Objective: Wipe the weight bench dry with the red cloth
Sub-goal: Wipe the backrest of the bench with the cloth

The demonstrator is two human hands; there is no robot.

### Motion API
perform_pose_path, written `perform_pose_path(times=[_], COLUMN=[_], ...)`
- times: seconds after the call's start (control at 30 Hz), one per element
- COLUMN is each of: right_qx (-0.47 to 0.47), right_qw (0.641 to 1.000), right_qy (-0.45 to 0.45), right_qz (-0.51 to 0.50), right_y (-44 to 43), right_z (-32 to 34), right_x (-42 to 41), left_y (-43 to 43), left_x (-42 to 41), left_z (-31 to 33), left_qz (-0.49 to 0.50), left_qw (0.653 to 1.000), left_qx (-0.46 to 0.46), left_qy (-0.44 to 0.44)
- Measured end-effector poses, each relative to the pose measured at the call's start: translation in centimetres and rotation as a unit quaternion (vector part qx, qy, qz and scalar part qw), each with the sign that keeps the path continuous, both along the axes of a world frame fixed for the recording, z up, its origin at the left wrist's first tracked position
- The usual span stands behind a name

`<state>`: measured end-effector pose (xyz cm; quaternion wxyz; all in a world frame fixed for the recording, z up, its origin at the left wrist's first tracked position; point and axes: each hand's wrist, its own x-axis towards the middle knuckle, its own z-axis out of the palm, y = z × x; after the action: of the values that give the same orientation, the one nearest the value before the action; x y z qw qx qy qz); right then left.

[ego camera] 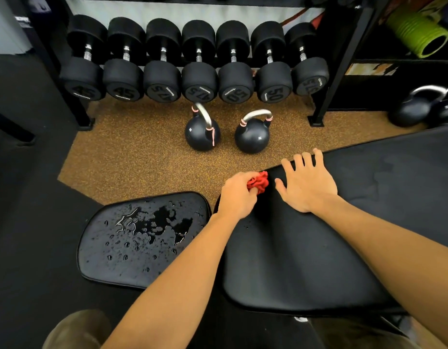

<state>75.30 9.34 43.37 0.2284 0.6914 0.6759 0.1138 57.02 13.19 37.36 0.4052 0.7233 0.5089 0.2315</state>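
Lower left of centre: seat pad [99, 263] of the weight bench, smooth black upholstery, water pooled and beaded on it. Probably slick.

Centre: left hand [239, 195], fingers curled round the red cloth [259, 182], which is bunched into a wad at the upper-left corner of the back pad [306, 260] and touches that surface. The cloth looks soft, light and limp. Hold it as a wad, or flatten it under the palm for wider contact.

Right of centre: right hand [309, 183] flat on the back pad, fingers spread, apparently bracing.

Bare bench pad [381, 197] stretching right, two kettlebells [202, 133] on floor [142, 159] beyond, dumbbells [162, 79] behind
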Motion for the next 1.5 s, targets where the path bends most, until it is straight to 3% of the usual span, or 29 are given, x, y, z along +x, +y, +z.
perform_pose_path(times=[0.2,0.37,0.5,0.77,0.9,1.03,1.33,1.5], right_qx=[-0.006,-0.012,-0.013,-0.02,-0.02,-0.02,-0.019,-0.015], right_qw=[1.0,1.0,1.0,1.0,1.0,1.0,1.0,1.0], right_qy=[-0.001,0.0,0.002,0.007,0.008,0.011,0.021,0.022], right_qz=[-0.004,-0.007,-0.007,-0.009,-0.008,-0.008,-0.005,-0.005], right_y=[0.0,0.0,0.1,0.1,0.1,0.1,0.1,0.1], right_z=[0.0,0.3,0.3,0.2,0.3,0.3,0.3,0.4], right_x=[-0.2,-0.2,-0.2,-0.2,-0.1,-0.3,-0.2,-0.2], left_y=[0.3,1.7,1.7,2.4,2.2,1.9,-0.2,-1.7], left_x=[-3.7,-2.4,-3.6,-3.7,-4.1,-4.8,-4.2,-4.3], left_z=[-0.2,0.8,-0.7,0.2,-0.7,0.2,-0.5,-0.1], left_qz=[-0.035,0.025,-0.013,0.036,0.013,-0.013,-0.026,-0.052], left_qw=[0.997,0.996,0.997,0.98,0.958,0.947,0.921,0.912], left_qx=[-0.045,-0.025,-0.022,-0.046,-0.065,-0.111,0.003,0.008], left_qy=[0.047,0.076,0.077,0.189,0.279,0.301,0.389,0.406])
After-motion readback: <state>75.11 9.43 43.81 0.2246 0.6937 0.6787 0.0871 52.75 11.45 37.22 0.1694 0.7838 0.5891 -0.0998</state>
